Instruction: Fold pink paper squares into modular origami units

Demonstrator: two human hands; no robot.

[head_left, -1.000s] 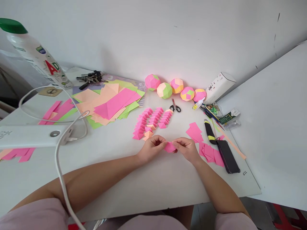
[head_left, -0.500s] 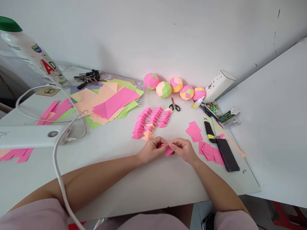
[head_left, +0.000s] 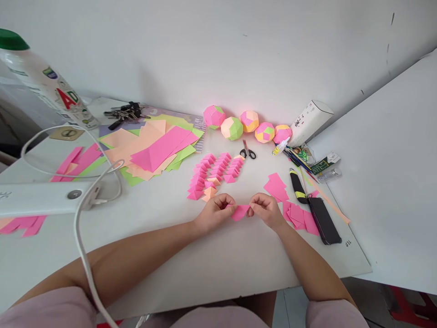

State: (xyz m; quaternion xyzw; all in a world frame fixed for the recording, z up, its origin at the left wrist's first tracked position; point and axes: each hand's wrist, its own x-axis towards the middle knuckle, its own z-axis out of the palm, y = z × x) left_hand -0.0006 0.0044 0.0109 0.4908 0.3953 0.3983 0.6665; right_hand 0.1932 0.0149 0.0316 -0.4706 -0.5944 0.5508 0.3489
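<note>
A small piece of pink paper [head_left: 240, 212] is held between both hands near the front of the table. My left hand [head_left: 215, 213] pinches its left end, and my right hand [head_left: 266, 210] has thumb and fingers closed on its right corner. Just beyond the hands stand rows of folded pink paper pieces [head_left: 198, 177], with a few peach ones among them. Flat pink paper rectangles [head_left: 295, 216] lie to the right of my right hand.
Several paper balls [head_left: 232, 128] line the wall, with scissors [head_left: 247, 150] before them. A cutter [head_left: 298, 186] and phone [head_left: 324, 221] lie right. Coloured sheets [head_left: 150, 146], a bottle [head_left: 48, 82] and a white power strip [head_left: 41, 198] with a looping cable [head_left: 79, 237] occupy the left.
My right hand has shifted slightly right, away from the left, so more of the pink paper shows between them. The left hand keeps its pinch. The view has moved a little.
</note>
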